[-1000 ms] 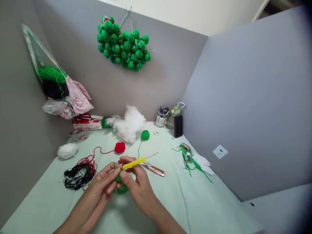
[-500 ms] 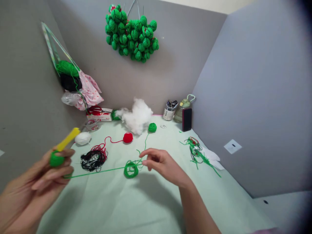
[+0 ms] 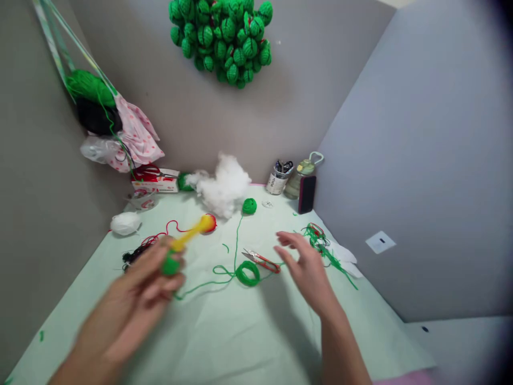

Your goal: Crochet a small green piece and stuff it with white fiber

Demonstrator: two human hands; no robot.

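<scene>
Worktop (image 3: 240, 331): pale green cloth, walled in by grey panels.

On the back panel hangs a cluster of green crocheted balls (image 3: 220, 40). Below it sits a heap of white stuffing (image 3: 224, 184).

Left hand (image 3: 128, 305) (motion-blurred) is held above the near left of the worktop. Its fingers are closed round a small green crochet piece (image 3: 171, 264), and a yellow-handled crochet hook (image 3: 192, 232) sticks up and away from it.

Right hand (image 3: 308, 267) is empty, fingers spread wide, hovering just beside the thread snips (image 3: 262, 260).

A green yarn coil (image 3: 247, 272) lies on the cloth between the hands. A strand runs from it toward the left hand.

Judgement: the crochet piece looks light, soft and squashable, not fragile. It is best pinched loosely at its body, minding the trailing strand, which may snag. The hook is stiff and should be taken by its yellow handle.
</scene>
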